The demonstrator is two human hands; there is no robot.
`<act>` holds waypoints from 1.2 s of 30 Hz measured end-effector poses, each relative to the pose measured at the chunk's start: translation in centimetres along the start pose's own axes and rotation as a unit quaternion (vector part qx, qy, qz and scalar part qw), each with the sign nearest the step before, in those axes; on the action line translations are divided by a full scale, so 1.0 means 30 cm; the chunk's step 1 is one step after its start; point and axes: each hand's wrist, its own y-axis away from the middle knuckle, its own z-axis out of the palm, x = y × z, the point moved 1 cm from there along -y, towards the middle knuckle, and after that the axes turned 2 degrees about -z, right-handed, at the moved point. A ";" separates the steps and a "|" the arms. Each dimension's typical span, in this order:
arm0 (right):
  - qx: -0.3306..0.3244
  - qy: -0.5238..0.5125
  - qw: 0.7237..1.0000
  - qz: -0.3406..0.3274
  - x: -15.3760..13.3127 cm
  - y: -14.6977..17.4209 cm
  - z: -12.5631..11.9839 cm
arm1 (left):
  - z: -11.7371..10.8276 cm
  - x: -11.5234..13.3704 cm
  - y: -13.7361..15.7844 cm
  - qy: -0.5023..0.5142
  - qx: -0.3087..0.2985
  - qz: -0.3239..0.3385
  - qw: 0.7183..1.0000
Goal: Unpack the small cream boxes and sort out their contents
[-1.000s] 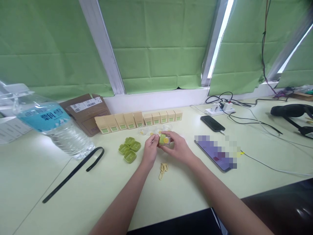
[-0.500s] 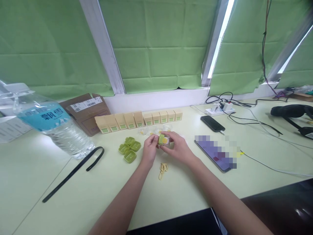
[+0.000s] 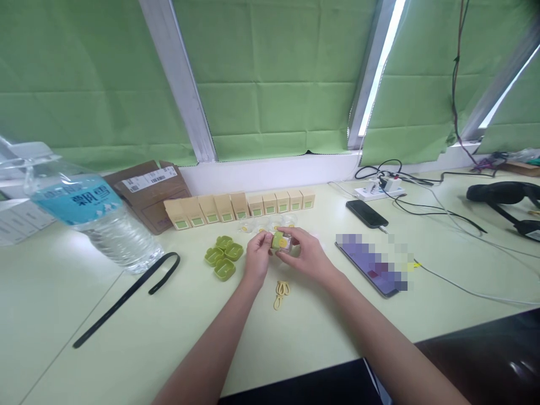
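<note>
near the frame's middle, a small jar sits between two hands, the left hand pinching its green end, the right hand curved narrowly about its clear end. it lies sideways, long axis running roughly left to right, green end pointing left; i can't tell what's inside. left of centre, green cups lie hollow side up. clear containers with yellow spots stand behind the hands. at far left a big bottle holds clear liquid.
</note>
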 end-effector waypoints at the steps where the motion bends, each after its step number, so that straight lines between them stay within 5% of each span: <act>1: 0.001 -0.001 1.000 0.000 0.000 0.000 -0.001 | 0.000 -0.003 -0.002 0.002 -0.001 -0.001 1.000; 36: 0.016 -0.022 1.000 0.013 -0.002 -0.002 -0.006 | 0.023 0.025 0.020 -0.090 0.018 0.024 0.996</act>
